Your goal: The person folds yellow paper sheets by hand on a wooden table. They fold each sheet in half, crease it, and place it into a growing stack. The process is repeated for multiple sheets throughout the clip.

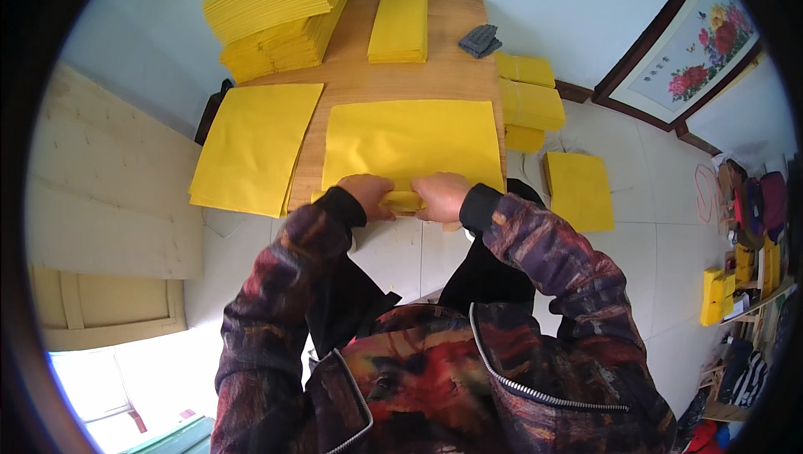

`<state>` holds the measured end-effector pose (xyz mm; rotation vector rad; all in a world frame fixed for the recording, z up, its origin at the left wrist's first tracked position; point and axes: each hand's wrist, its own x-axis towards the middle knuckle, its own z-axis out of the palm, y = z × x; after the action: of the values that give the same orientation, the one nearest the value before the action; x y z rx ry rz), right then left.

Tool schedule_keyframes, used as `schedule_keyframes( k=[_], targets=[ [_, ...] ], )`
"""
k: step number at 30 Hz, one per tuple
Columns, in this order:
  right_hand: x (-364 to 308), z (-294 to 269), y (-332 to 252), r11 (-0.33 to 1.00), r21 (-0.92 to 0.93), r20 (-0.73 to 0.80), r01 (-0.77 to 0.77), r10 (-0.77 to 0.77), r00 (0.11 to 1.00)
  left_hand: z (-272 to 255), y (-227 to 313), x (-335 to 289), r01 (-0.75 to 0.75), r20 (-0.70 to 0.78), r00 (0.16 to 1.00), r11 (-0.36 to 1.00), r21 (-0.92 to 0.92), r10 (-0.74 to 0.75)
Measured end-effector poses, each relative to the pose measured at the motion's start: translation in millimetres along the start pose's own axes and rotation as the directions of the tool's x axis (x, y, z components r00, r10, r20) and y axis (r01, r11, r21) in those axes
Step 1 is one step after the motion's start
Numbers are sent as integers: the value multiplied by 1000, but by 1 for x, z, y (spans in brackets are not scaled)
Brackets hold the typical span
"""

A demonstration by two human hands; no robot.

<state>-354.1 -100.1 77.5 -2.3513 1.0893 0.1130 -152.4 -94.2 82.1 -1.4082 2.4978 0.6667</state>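
Note:
A wide yellow paper sheet (411, 140) lies flat across the near part of the wooden table, with faint ripples on its surface. Its near edge is turned up into a narrow folded strip (403, 201) along the table's front. My left hand (369, 196) grips this strip left of its middle, fingers closed. Close beside it, on the right, my right hand (442, 196) pinches the same strip. A short piece of the fold shows between the two hands; the fingertips are partly hidden.
Loose yellow sheets (255, 149) overhang the table's left edge. Behind them rises a tall yellow stack (276, 11). A narrow yellow pile (398, 23) and a dark grey cloth (479, 41) lie at the back. Yellow bundles (531, 103) and a yellow stack (579, 191) stand right of the table (452, 79).

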Motion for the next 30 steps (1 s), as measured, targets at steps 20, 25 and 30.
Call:
schedule_keyframes(
  k=[20,25,30],
  targets=[
    [-17,1,-1,978,-198,-94,69,-89,992,18,22,-2,114,-85,990,993,26,-111],
    [-23,5,-12,983,-185,-123,16,-40,992,0,7,-2,-66,120,989,979,-192,90],
    [-12,-21,3,973,221,225,64,-114,968,4,30,-20,93,-95,992,983,158,-79]
  ],
)
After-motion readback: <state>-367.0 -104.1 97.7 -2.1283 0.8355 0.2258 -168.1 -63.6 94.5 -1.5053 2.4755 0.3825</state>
